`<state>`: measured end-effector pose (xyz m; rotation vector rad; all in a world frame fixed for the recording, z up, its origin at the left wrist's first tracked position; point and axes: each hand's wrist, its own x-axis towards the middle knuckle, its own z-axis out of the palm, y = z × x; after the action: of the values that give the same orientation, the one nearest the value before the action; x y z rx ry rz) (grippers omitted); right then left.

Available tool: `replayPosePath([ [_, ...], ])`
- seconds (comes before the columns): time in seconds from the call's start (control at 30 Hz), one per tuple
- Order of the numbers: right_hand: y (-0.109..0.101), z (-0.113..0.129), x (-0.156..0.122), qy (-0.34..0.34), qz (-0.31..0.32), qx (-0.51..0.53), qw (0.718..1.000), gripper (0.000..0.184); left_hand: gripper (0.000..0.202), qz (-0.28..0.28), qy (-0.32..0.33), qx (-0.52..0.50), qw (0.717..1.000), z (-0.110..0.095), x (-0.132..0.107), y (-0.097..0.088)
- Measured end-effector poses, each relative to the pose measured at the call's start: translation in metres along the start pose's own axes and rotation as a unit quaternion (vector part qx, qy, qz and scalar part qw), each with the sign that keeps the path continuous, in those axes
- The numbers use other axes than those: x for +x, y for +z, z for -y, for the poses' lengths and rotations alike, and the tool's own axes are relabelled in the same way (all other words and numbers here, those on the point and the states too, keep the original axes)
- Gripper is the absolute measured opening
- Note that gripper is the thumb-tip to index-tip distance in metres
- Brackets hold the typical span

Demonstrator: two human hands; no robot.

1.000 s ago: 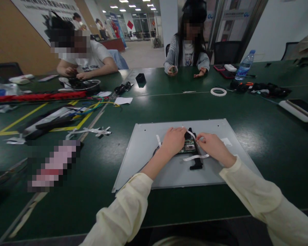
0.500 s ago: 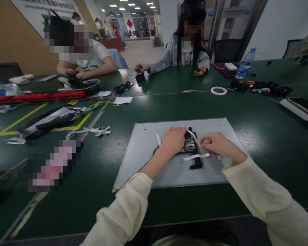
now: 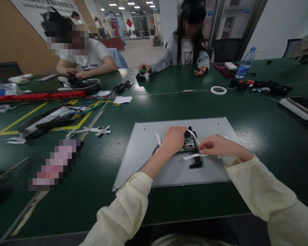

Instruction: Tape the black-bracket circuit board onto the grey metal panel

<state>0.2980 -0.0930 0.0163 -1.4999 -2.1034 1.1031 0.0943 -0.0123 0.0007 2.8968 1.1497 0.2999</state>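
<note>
A grey metal panel lies flat on the green table in front of me. At its middle sits a small green circuit board with a black bracket and white tape strips across it. My left hand rests palm down on the board's left side, fingers curled over it. My right hand pinches the end of a white tape strip just right of the board, fingers closed together.
Two other people sit across the table, handling small parts. A roll of white tape, a water bottle and black cables lie far right. Red strips, wires and paper scraps lie to the left.
My right hand has slid a little to the right and down along the tape strip. My left hand stays on the board. The person opposite reached an arm out to a small black box.
</note>
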Motion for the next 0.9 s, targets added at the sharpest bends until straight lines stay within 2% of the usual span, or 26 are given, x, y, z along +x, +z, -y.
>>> replayPosePath([
  [0.17, 0.001, -0.001, -0.001, 0.015, 0.049, 0.028, 0.998, 0.024, 0.038, -0.004, 0.003, -0.001, 1.000, 0.000, -0.001, 0.001],
  [0.43, 0.001, -0.003, 0.003, 0.036, 0.054, 0.029, 0.997, 0.021, 0.038, 0.002, -0.002, 0.005, 1.000, 0.000, -0.001, 0.000],
  [0.57, -0.003, 0.005, -0.001, -0.006, 0.051, 0.086, 0.995, 0.019, 0.037, -0.007, -0.001, 0.002, 1.000, 0.000, -0.001, 0.001],
  [0.67, -0.003, 0.005, -0.001, -0.008, 0.069, 0.154, 0.986, 0.022, 0.040, -0.015, -0.007, -0.009, 1.000, -0.001, -0.002, 0.003],
  [0.8, -0.001, 0.001, 0.001, 0.017, 0.059, 0.186, 0.981, 0.030, 0.048, -0.072, -0.024, -0.071, 0.995, -0.001, -0.003, -0.004],
  [0.9, -0.002, 0.001, 0.001, 0.018, 0.017, 0.181, 0.983, 0.032, 0.042, -0.122, -0.031, -0.191, 0.974, -0.003, -0.004, -0.023],
])
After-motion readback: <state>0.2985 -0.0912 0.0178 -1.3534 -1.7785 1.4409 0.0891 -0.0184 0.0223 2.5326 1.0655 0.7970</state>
